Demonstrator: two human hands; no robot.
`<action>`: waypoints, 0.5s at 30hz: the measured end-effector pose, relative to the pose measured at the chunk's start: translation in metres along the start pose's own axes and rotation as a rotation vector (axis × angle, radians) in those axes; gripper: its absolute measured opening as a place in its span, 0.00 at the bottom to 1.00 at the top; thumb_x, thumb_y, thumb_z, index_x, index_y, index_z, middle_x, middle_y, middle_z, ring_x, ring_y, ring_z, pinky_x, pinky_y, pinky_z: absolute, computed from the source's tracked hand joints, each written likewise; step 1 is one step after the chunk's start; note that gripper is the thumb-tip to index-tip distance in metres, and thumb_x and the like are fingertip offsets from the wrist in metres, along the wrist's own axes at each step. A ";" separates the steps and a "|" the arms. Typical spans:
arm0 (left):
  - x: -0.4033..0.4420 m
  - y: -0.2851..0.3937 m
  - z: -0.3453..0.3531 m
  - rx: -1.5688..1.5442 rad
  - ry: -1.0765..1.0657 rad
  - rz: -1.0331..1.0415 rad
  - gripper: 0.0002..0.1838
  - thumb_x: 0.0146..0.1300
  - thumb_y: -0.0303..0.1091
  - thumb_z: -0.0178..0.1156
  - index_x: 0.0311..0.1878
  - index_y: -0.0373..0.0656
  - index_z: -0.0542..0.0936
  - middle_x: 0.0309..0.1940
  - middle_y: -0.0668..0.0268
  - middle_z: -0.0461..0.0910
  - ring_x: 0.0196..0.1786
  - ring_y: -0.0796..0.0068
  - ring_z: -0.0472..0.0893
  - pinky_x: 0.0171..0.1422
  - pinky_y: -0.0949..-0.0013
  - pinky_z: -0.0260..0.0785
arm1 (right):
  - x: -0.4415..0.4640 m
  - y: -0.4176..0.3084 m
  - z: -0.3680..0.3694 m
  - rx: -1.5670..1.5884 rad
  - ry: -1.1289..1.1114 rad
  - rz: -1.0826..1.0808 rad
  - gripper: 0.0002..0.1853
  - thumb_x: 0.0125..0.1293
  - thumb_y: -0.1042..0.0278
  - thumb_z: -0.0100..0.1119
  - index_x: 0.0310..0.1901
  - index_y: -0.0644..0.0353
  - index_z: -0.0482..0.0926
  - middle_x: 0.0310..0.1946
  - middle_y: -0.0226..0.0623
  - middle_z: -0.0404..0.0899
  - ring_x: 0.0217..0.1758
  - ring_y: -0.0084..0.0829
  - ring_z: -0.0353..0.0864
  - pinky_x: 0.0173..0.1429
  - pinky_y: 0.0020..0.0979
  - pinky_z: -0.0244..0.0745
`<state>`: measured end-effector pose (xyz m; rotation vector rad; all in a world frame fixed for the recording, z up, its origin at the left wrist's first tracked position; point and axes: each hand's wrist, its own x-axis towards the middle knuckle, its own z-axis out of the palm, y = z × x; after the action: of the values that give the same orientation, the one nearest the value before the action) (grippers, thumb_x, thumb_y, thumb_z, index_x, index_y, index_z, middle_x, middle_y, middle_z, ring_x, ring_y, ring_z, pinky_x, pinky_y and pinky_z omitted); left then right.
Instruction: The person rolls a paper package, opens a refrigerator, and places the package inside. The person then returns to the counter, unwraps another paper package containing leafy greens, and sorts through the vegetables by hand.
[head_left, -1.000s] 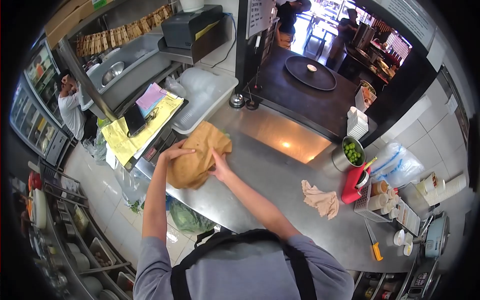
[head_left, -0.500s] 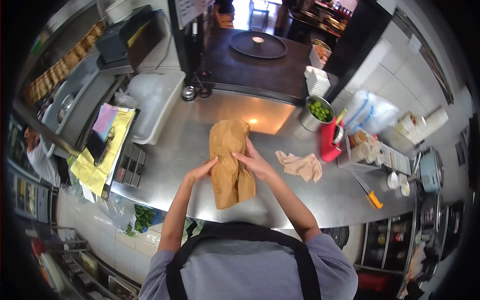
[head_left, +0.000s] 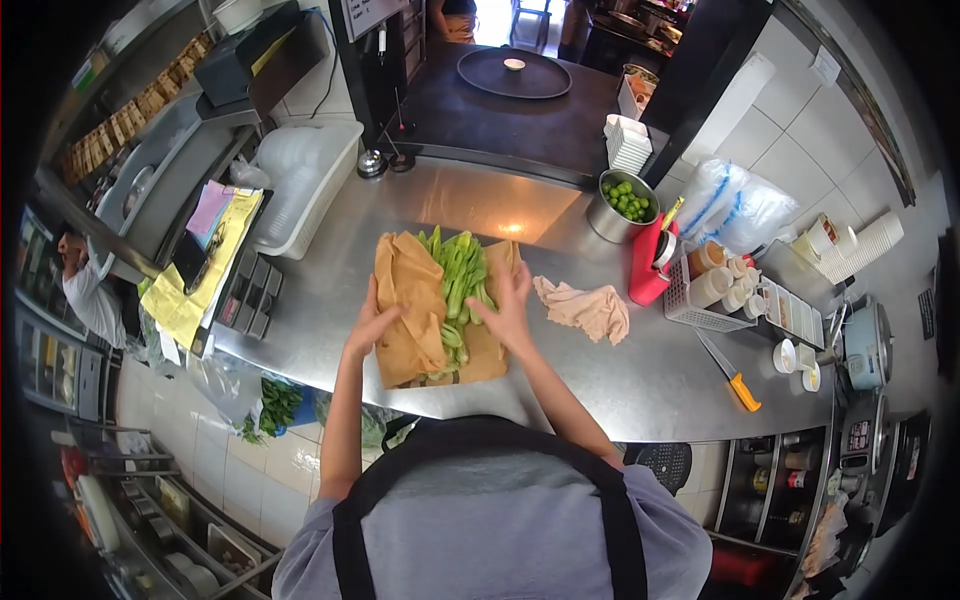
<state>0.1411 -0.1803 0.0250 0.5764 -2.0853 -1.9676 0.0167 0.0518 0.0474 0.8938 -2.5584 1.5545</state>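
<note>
A sheet of brown paper point(head_left: 412, 325) lies spread on the steel counter in front of me. Leafy greens point(head_left: 460, 275) with pale green stalks show between its two opened sides. My left hand point(head_left: 373, 322) grips the left side of the paper, thumb on top and fingers mostly behind it. At the right side, my right hand point(head_left: 507, 312) has its fingers on the paper edge, with the thumb reaching toward the stalks. Right of that hand lies a crumpled pink cloth point(head_left: 585, 308).
A knife with a yellow handle point(head_left: 741, 390) rests at the right. Behind are a metal pot of green limes point(head_left: 605, 215), a red holder point(head_left: 648, 270) and a basket of bottles point(head_left: 690, 305). A white tub point(head_left: 300, 225) and clipboard papers point(head_left: 195, 300) stand left.
The brown paper, closed into a bundle before, is now folded open to both sides. Greens have come into sight inside, and my hands have moved apart with the paper.
</note>
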 end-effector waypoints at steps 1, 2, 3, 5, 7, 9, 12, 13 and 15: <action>0.003 -0.004 -0.005 -0.124 -0.024 -0.007 0.45 0.56 0.34 0.60 0.72 0.43 0.45 0.60 0.55 0.67 0.57 0.67 0.73 0.57 0.65 0.69 | -0.001 0.015 -0.002 0.041 0.054 0.070 0.44 0.51 0.64 0.65 0.69 0.47 0.52 0.65 0.57 0.46 0.68 0.51 0.50 0.67 0.44 0.55; 0.004 0.003 -0.003 -0.248 -0.048 -0.010 0.43 0.56 0.32 0.59 0.71 0.43 0.46 0.60 0.55 0.67 0.57 0.67 0.73 0.58 0.66 0.68 | -0.002 0.025 -0.007 0.080 0.110 0.138 0.45 0.52 0.71 0.63 0.70 0.46 0.49 0.66 0.55 0.48 0.69 0.48 0.52 0.67 0.42 0.57; 0.002 0.009 -0.004 -0.330 -0.015 -0.092 0.40 0.55 0.28 0.57 0.70 0.42 0.50 0.59 0.57 0.68 0.57 0.67 0.73 0.59 0.66 0.68 | -0.005 0.036 -0.012 0.351 0.001 0.268 0.45 0.51 0.76 0.59 0.70 0.46 0.48 0.65 0.53 0.51 0.67 0.45 0.56 0.64 0.39 0.61; 0.009 0.009 0.000 -0.345 -0.042 -0.105 0.39 0.55 0.28 0.57 0.69 0.43 0.52 0.59 0.58 0.68 0.57 0.67 0.73 0.59 0.65 0.68 | -0.007 0.039 -0.027 0.893 -0.225 0.524 0.47 0.49 0.87 0.51 0.71 0.46 0.45 0.63 0.51 0.58 0.62 0.38 0.66 0.59 0.33 0.68; 0.022 0.010 0.002 -0.346 -0.107 -0.125 0.37 0.56 0.28 0.56 0.69 0.43 0.54 0.58 0.59 0.69 0.57 0.68 0.73 0.59 0.65 0.69 | -0.015 0.022 -0.044 0.937 -0.251 0.444 0.48 0.48 0.91 0.48 0.71 0.45 0.45 0.60 0.47 0.65 0.57 0.34 0.71 0.54 0.28 0.71; 0.033 0.008 0.008 -0.343 -0.215 -0.164 0.34 0.58 0.29 0.55 0.68 0.42 0.56 0.58 0.60 0.69 0.56 0.69 0.74 0.58 0.66 0.70 | -0.027 0.009 -0.059 0.943 -0.222 0.395 0.49 0.47 0.93 0.46 0.71 0.45 0.45 0.57 0.45 0.69 0.55 0.32 0.73 0.52 0.27 0.72; 0.037 0.012 0.008 -0.497 -0.181 -0.167 0.33 0.59 0.31 0.55 0.68 0.44 0.56 0.59 0.62 0.69 0.56 0.70 0.73 0.61 0.66 0.67 | -0.040 0.019 -0.071 0.873 -0.120 0.359 0.50 0.47 0.92 0.48 0.71 0.45 0.44 0.55 0.45 0.71 0.55 0.33 0.73 0.53 0.28 0.72; 0.043 0.002 0.001 -0.444 -0.197 -0.057 0.35 0.62 0.41 0.55 0.70 0.46 0.53 0.61 0.60 0.66 0.58 0.64 0.72 0.60 0.61 0.66 | -0.046 0.034 -0.073 0.840 -0.100 0.364 0.50 0.47 0.92 0.49 0.71 0.45 0.44 0.55 0.45 0.71 0.55 0.32 0.73 0.53 0.28 0.72; 0.029 0.017 -0.010 -0.325 -0.131 -0.184 0.38 0.63 0.51 0.52 0.71 0.48 0.49 0.63 0.58 0.65 0.58 0.60 0.71 0.59 0.58 0.66 | -0.057 0.047 -0.083 0.798 -0.089 0.358 0.50 0.48 0.90 0.52 0.71 0.46 0.43 0.56 0.45 0.70 0.56 0.32 0.72 0.54 0.29 0.71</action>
<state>0.1173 -0.2011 0.0396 0.6033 -1.7757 -2.4440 0.0195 0.1620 0.0340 0.5234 -2.2078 2.7865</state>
